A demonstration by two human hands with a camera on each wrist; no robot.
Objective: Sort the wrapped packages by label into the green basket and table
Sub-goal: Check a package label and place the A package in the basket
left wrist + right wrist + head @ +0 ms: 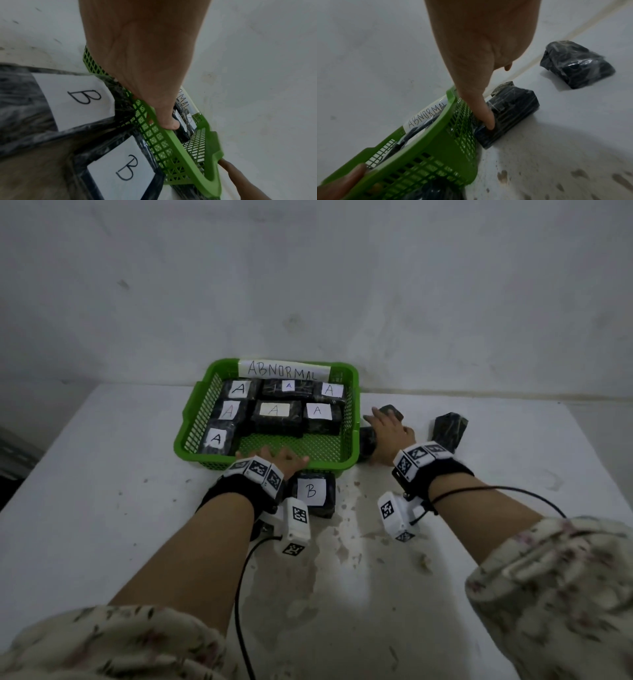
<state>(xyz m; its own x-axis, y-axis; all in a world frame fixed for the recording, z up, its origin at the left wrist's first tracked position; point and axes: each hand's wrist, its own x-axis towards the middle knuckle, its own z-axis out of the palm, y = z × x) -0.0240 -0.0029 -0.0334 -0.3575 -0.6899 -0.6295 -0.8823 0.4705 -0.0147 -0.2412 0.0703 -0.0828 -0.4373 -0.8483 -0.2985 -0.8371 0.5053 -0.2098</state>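
The green basket [191, 412] marked "ABNORMAL" holds several black wrapped packages [274, 419] labelled A. My left hand [274, 458] rests on its near rim with fingers spread; the left wrist view shows the thumb [169, 121] lying over the rim [180, 148]. A package labelled B [311, 491] lies on the table just in front of the basket, and a second B package [123, 167] shows beside it [77, 97]. My right hand [390, 433] lies over a black package [513, 108] to the right of the basket, thumb [489, 121] touching it. Its label is hidden.
Another black package [448, 428] with no label showing lies further right on the white table [102, 508], also seen in the right wrist view [575, 65]. A wall stands close behind the basket. Cables run from both wrist cameras. The tabletop [556, 162] is stained near the front.
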